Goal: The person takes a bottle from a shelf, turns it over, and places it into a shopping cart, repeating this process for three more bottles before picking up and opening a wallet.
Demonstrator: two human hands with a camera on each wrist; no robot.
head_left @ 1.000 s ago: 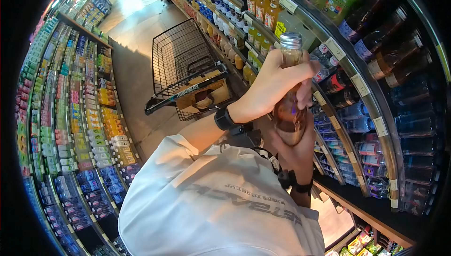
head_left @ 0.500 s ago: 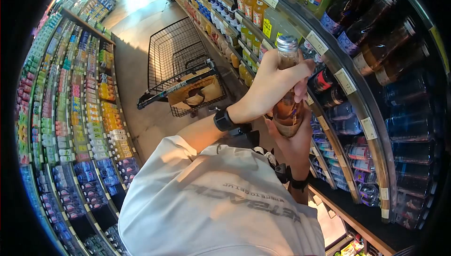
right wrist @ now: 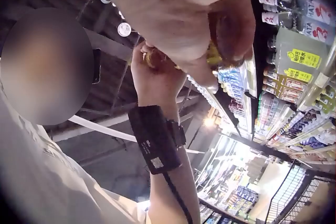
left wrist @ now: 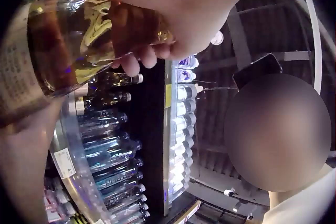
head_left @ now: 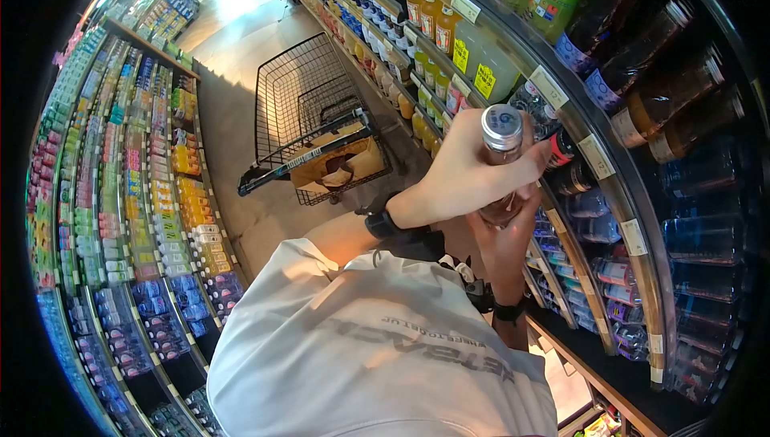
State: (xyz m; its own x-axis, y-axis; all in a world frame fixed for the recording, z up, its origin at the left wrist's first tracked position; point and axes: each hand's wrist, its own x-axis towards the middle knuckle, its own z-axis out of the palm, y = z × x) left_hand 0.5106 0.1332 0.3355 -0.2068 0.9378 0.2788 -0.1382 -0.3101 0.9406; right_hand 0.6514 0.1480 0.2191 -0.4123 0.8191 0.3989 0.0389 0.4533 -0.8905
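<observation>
A clear glass bottle (head_left: 503,211) of amber drink, with a silver screw cap (head_left: 503,126), is held before the chest, its cap tipped toward the head camera. The left hand (head_left: 453,174) grips it around the neck and upper part, thumb across the front. Lower down, the right hand (head_left: 507,248) holds the bottle's base. In the left wrist view the bottle (left wrist: 68,45) shows a pale label at its lower part, and the left hand (left wrist: 184,8) curls around the neck end. The right wrist view has the right hand (right wrist: 173,14) large, with much of the bottle hidden behind it.
Drink shelves (head_left: 600,156) curve close by on the right, with large dark bottles (head_left: 646,44) and green-labelled ones. A black wire cart (head_left: 297,96) holding a brown bag (head_left: 341,168) stands in the aisle (head_left: 228,108). More stocked shelves (head_left: 132,196) line the left.
The bottle has tilted so the cap's top now faces the head camera, and the cap sits lower in view. Both hands have kept hold of it. The cart and shelves have shifted slightly in view.
</observation>
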